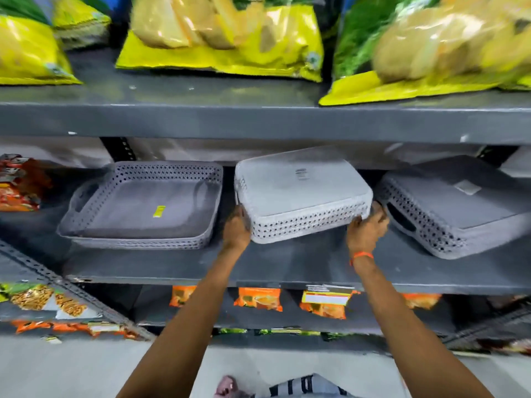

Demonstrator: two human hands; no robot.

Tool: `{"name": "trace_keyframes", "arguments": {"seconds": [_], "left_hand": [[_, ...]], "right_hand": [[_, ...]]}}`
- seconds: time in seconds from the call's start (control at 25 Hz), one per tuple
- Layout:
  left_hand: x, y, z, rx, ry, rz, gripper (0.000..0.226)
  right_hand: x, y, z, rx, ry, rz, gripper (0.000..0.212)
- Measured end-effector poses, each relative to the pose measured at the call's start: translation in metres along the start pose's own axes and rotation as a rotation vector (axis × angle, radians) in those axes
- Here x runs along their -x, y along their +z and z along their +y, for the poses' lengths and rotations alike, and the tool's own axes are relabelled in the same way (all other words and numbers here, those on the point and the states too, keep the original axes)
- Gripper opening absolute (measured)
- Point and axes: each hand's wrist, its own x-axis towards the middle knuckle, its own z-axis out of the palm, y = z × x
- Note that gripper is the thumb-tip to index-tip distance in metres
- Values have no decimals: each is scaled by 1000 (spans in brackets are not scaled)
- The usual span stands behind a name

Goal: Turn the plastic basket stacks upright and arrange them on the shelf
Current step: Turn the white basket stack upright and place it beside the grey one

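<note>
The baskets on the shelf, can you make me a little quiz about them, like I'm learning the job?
1. True or false: the left basket stack sits open side up.
2. Which stack do the left hand and right hand hold? A) the left one B) the middle basket stack C) the right basket stack
3. Fill in: the right stack lies bottom side ____.

Key:
1. True; you can see its inside and a yellow sticker.
2. B; one hand is at each end of it, and its bottom still faces up.
3. up
</note>
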Motion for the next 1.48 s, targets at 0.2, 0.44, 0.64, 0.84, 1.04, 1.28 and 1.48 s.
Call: {"name": "trace_keyframes", "arguments": {"seconds": [0.2, 0.44, 0.64, 0.84, 1.04, 1.28, 1.48], "left_hand": [[-4, 11, -7, 178, -20, 4, 66], [-6, -6, 19, 350, 234, 202, 50], [-16, -36, 73, 530, 234, 536, 24], [-26, -42, 73, 1204, -347, 343, 31], [-46, -30, 56, 1017, -447, 256, 30], [-13, 8, 44, -126, -213, 60, 80], [30, 21, 63, -228, 220, -224, 68]], "right_hand": [[-42, -5, 19, -775, 543, -170, 38], [-76, -24, 3, -978, 427, -81, 32], [-69, -21, 6, -465, 114, -262, 47], [-45, -13, 10, 156, -423, -472, 37], [-37, -22, 16, 306, -658, -394, 45], [-20, -28, 27, 386, -817, -364, 38], [-20, -26, 26, 433, -857, -362, 38]]}}
